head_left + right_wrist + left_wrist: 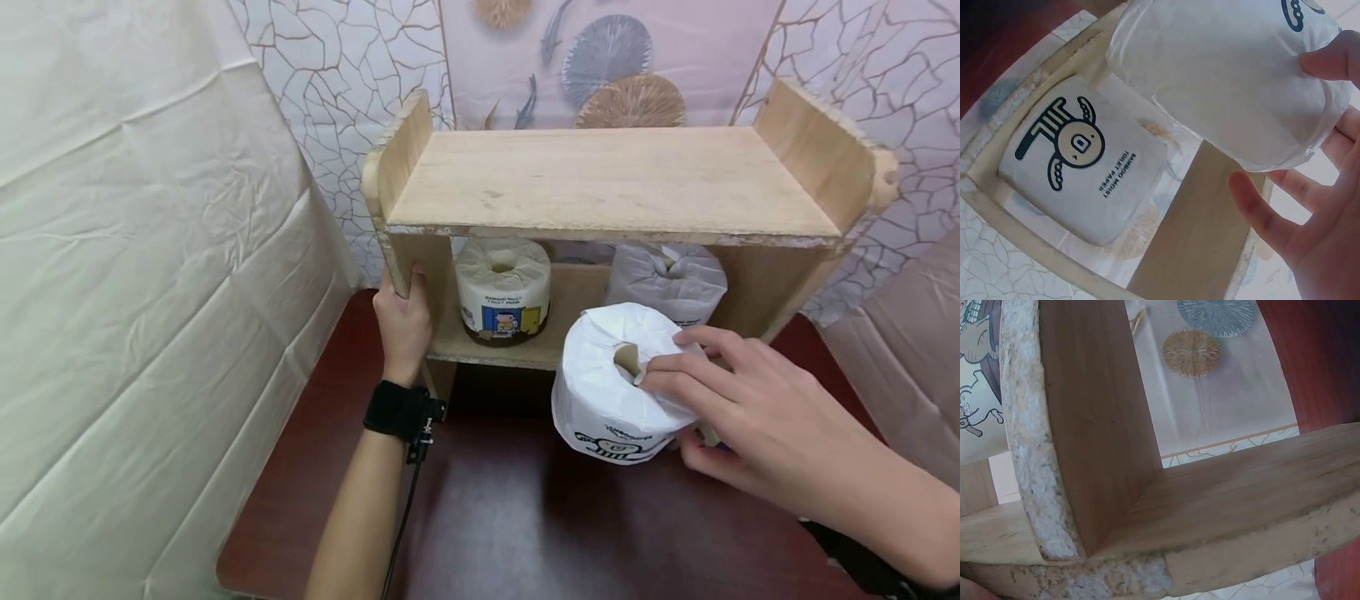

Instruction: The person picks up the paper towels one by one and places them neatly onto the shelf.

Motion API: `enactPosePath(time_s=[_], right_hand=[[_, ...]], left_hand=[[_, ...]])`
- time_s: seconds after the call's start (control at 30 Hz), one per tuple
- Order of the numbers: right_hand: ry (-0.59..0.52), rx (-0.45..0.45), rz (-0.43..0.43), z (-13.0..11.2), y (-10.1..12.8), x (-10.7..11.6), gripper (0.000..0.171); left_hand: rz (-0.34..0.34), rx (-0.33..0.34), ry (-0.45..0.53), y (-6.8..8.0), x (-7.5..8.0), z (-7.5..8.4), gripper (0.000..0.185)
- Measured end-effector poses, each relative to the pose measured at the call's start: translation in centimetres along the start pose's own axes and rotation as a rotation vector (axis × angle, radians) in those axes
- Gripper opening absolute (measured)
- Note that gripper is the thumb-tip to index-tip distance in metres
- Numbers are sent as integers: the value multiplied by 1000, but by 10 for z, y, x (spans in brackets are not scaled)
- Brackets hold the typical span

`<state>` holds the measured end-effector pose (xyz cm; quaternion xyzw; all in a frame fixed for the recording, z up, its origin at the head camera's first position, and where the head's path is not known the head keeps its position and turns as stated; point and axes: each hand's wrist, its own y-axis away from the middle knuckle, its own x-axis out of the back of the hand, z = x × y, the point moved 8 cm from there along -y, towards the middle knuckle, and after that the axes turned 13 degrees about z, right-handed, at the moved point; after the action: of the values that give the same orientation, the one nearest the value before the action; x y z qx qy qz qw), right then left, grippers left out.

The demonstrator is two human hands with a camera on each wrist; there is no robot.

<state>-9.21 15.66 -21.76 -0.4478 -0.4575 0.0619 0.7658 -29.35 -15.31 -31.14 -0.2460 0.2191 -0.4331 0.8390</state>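
Observation:
A small wooden shelf unit [607,179] stands on a dark red table [495,517]. My left hand [403,321] grips the shelf's left side panel [1091,425] from the front. My right hand [738,408] holds a white wrapped toilet paper roll [611,379] just in front of the lower shelf, fingers over its top and thumb at its side. In the right wrist view this roll [1229,75] fills the top. On the lower shelf stand a roll with a blue picture label [503,287] and a white wrapped roll [671,279] [1079,181].
A cream cloth [142,275] hangs at the left, close to the shelf. Patterned wall sheets [600,58] are behind. Another cloth-covered surface [900,350] is at the right. The shelf's top board is bare.

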Motion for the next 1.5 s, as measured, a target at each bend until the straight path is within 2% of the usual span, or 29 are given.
enactPosePath(time_s=[0.17, 0.43, 0.77, 1.03, 1.3, 1.4, 1.5], right_hand=[[-17, 11, 16, 3, -6, 6, 45], [-21, -19, 40, 10, -13, 15, 43], [18, 2, 45, 16, -21, 29, 45], [33, -28, 25, 25, -29, 43, 48], [-79, -75, 3, 40, -35, 52, 42], [-126, -79, 4, 50, -34, 56, 47], [-120, -72, 3, 58, -34, 60, 53]], left_hand=[[21, -34, 6, -1, 1, 1, 23], [-3, 19, -14, 1, 2, -4, 26], [-5, 38, -2, 4, -2, -9, 27], [-5, 5, 19, 1, -4, -3, 29], [-48, -7, 39, 3, -3, -2, 41], [-51, -22, 31, 2, -4, 0, 41], [-54, -31, 31, 0, -6, 2, 40]])
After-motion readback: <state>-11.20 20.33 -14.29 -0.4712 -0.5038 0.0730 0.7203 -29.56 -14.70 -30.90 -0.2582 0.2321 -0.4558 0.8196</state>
